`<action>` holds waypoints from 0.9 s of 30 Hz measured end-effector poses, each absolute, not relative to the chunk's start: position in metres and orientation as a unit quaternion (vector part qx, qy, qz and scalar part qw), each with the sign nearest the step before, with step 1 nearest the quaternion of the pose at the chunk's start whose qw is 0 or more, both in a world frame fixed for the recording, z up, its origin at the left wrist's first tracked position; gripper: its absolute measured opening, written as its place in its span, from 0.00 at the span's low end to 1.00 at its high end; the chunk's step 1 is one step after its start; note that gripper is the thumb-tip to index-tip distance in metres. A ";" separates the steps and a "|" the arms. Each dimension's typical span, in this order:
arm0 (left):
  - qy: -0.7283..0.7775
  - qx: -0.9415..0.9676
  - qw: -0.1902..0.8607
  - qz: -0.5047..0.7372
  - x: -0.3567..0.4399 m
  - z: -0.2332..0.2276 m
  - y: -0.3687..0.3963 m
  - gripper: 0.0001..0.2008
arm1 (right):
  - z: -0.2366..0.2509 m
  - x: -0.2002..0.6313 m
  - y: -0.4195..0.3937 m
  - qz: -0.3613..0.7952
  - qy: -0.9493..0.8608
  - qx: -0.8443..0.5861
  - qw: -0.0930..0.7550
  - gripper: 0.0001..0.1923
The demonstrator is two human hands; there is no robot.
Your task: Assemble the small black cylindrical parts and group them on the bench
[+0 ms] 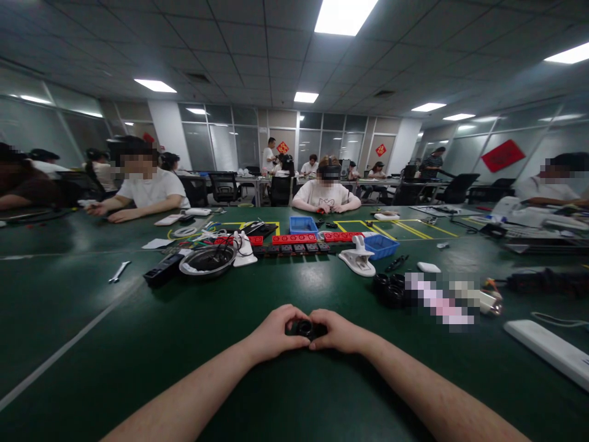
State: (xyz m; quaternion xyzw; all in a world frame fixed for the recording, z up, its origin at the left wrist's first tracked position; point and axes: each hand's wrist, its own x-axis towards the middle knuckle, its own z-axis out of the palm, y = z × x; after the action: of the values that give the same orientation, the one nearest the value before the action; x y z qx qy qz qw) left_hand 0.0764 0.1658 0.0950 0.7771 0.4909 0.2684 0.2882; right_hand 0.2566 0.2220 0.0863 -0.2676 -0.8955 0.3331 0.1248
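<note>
My left hand (273,331) and my right hand (338,330) meet low over the green table (138,344), near its front. Between them sits a small black round part (304,328), gripped by the fingers of both hands from either side. My forearms stretch in from the bottom of the head view. Most of the part is covered by my fingers.
Behind my hands lie a dark metal bowl (207,260), a wrench (119,271), red and black power strips (294,244), two blue bins (381,245), a white clamp (358,258), black round parts (391,288) and a white strip (547,351). People sit across the table.
</note>
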 end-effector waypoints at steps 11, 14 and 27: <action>0.595 0.712 0.182 0.327 0.093 0.086 0.161 0.13 | 0.074 0.238 0.202 0.069 -0.890 -0.429 0.140 0.17; 0.576 0.727 0.199 0.316 0.090 0.087 0.163 0.13 | 0.077 0.240 0.199 0.064 -0.893 -0.422 0.147 0.22; 0.495 0.760 0.314 0.282 0.074 0.087 0.171 0.17 | 0.086 0.259 0.221 0.260 -0.929 -0.237 0.117 0.11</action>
State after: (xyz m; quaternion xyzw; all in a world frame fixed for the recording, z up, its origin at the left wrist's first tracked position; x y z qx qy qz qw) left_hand 0.0744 0.1705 0.0868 0.7596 0.4948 0.2817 0.3144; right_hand 0.2592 0.2210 0.0859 -0.2373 -0.9285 0.2605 0.1172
